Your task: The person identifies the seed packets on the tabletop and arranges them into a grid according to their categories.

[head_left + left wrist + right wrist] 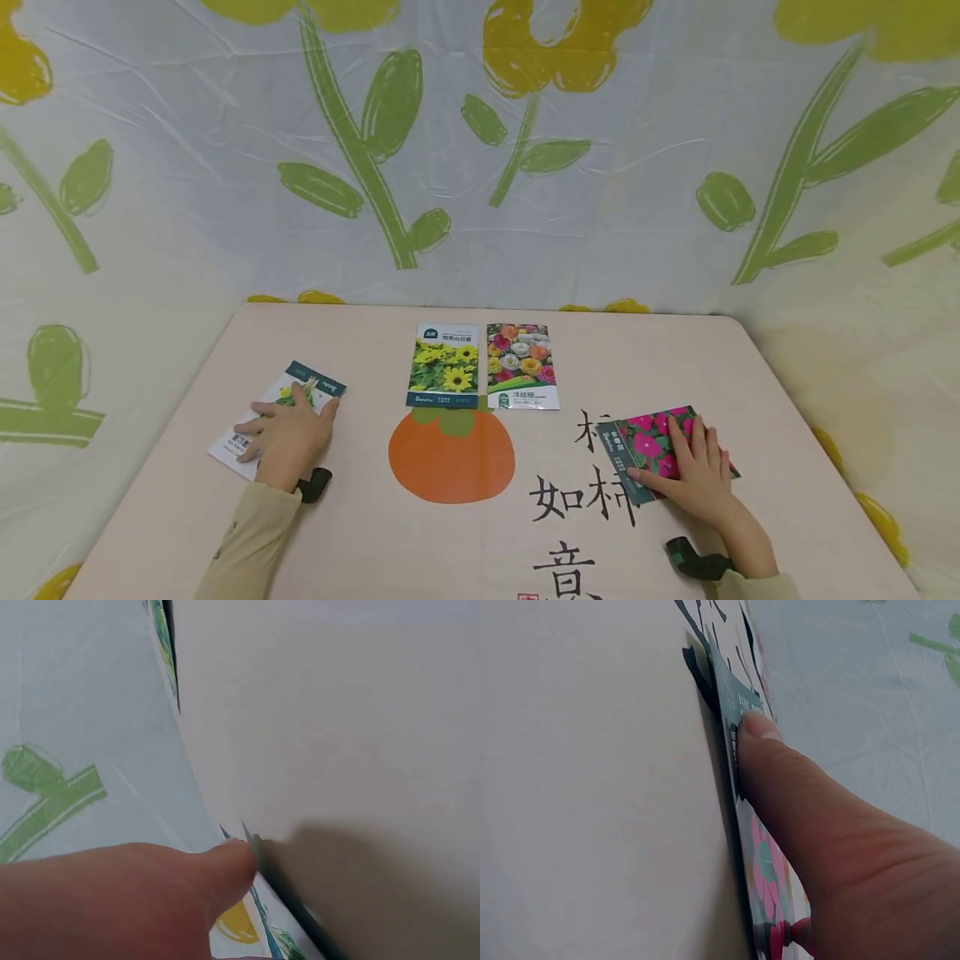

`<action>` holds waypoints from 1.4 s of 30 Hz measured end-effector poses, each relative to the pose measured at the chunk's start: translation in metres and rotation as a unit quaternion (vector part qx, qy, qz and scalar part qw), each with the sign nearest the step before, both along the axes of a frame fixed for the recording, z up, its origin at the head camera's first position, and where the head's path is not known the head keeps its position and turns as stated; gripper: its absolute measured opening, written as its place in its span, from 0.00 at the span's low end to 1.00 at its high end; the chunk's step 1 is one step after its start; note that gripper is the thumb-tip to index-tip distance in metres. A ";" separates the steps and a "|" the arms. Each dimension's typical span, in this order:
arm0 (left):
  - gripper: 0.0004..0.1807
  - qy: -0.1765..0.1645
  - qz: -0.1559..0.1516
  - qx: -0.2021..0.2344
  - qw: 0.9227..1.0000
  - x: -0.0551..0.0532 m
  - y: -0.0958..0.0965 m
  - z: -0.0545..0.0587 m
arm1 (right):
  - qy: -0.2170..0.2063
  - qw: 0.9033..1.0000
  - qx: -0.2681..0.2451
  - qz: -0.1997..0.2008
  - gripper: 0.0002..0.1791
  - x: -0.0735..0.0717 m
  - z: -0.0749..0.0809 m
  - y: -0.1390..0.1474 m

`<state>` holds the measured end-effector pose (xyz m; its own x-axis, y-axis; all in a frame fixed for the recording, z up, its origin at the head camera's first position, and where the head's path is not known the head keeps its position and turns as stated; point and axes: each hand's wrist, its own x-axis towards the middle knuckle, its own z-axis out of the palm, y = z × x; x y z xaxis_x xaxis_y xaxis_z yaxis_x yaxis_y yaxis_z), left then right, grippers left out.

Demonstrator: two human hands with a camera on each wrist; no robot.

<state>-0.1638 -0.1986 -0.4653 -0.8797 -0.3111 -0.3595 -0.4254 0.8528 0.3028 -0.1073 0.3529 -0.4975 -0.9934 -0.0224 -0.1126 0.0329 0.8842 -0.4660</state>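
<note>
In the head view, my left hand (294, 440) lies with fingers spread on a white seed packet (276, 395) with a dark green band, set at a slant on the left. Its thumb (229, 871) is at the packet's edge in the left wrist view. On the right, my right hand (703, 483) rests with straight fingers on a seed packet with pink flowers (643, 442) and a dark green band. The right wrist view shows the thumb (780, 776) on that packet's face near the band. Both hands partly hide the packets beneath them.
A yellow sunflower packet (444, 368) and a packet of mixed-colour flowers (522, 367) lie side by side near the table's back. The pale table mat (352, 533) carries a printed orange persimmon (452, 458) and black characters. A flower-patterned curtain (600, 225) surrounds the table.
</note>
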 end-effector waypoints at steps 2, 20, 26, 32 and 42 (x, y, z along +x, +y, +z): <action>0.48 -0.002 0.000 0.003 1.000 0.000 -0.001 0.000 | 0.000 1.000 0.000 0.000 0.64 0.000 0.000 0.000; 0.46 0.008 -0.041 0.046 0.998 0.006 -0.024 -0.011 | 0.000 1.000 -0.003 -0.004 0.65 0.000 0.001 0.000; 0.43 0.021 -0.050 0.043 0.998 0.012 -0.026 -0.011 | 0.004 1.000 -0.004 -0.002 0.64 0.001 0.000 0.000; 0.40 0.031 -0.058 0.032 0.997 0.015 -0.027 -0.014 | 0.000 1.000 -0.003 -0.004 0.64 0.001 -0.001 0.000; 0.45 0.048 -0.103 0.035 0.993 0.020 -0.038 -0.019 | 0.002 1.000 -0.007 -0.003 0.64 0.002 0.000 0.000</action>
<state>-0.1438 -0.2367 -0.4845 -0.9533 -0.0991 -0.2852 -0.2110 0.8943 0.3946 -0.1058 0.3525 -0.4977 -0.9940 -0.0176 -0.1084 0.0366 0.8775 -0.4781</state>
